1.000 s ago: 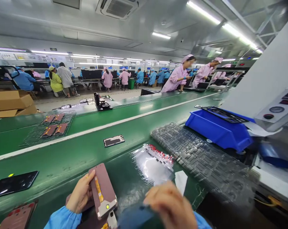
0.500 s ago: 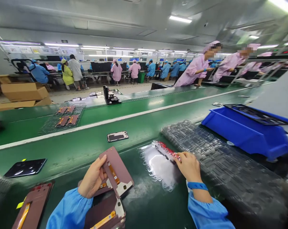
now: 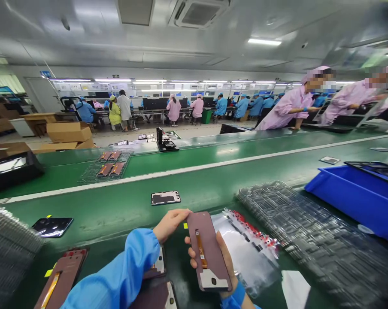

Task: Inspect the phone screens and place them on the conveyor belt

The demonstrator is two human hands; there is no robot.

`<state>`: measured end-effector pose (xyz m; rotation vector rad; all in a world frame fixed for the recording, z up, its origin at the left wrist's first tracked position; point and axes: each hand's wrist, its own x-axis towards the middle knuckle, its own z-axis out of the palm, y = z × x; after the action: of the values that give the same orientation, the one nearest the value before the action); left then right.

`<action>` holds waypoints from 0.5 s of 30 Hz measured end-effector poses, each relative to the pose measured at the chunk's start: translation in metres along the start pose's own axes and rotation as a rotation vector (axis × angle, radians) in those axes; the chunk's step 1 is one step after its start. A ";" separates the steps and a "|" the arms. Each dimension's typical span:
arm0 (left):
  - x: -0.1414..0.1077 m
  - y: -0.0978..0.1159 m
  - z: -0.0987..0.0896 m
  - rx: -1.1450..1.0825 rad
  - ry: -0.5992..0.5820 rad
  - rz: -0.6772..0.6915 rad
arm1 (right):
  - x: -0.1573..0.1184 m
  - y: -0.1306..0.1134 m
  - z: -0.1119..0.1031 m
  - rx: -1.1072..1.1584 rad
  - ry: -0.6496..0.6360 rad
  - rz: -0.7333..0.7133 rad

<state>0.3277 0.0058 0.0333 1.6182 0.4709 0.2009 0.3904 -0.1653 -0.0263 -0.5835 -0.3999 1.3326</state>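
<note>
A phone screen (image 3: 209,253), its brown back with an orange flex cable toward me, tilts up in my right hand (image 3: 228,262). The fingers wrap round its left edge and the thumb lies along the right. My left hand (image 3: 171,224) pinches at the top left corner of this screen; its fingertips are partly hidden there. Just left of that corner shows a small yellow tab (image 3: 185,225). Behind and right of the screen lies a stack of clear films (image 3: 245,244) with red and black marks. More brown screens (image 3: 153,296) lie below my left sleeve.
Clear plastic trays (image 3: 297,223) and a blue bin (image 3: 358,201) stand on the right. White paper (image 3: 295,288) lies before them. On the green bench are a phone frame (image 3: 165,197) and a dark phone (image 3: 53,226). Stacked trays (image 3: 10,253) rise at the left; co-workers stand across the bench.
The screen has passed from my left hand to my right, which has left the film stack. My left hand is now at the screen's top corner. The view has turned left and up.
</note>
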 end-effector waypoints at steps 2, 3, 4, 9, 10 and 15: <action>0.028 -0.008 -0.035 0.185 0.136 -0.007 | 0.004 -0.003 -0.008 0.038 0.002 -0.034; 0.039 -0.012 -0.055 0.269 0.205 -0.026 | 0.005 -0.005 -0.011 0.050 0.001 -0.042; 0.048 -0.016 -0.075 0.344 0.272 -0.052 | 0.006 -0.007 -0.014 0.057 0.000 -0.049; 0.049 -0.033 -0.146 0.540 0.393 -0.116 | 0.010 -0.011 -0.018 0.034 0.005 -0.059; 0.044 -0.035 -0.152 0.548 0.383 -0.094 | 0.011 -0.010 -0.018 0.022 0.010 -0.063; 0.017 -0.028 -0.161 0.474 0.443 0.084 | 0.014 -0.009 -0.007 -0.040 0.091 -0.149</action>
<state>0.2728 0.1605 0.0206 2.0656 0.8359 0.5507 0.4045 -0.1535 -0.0272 -0.6334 -0.3885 1.1530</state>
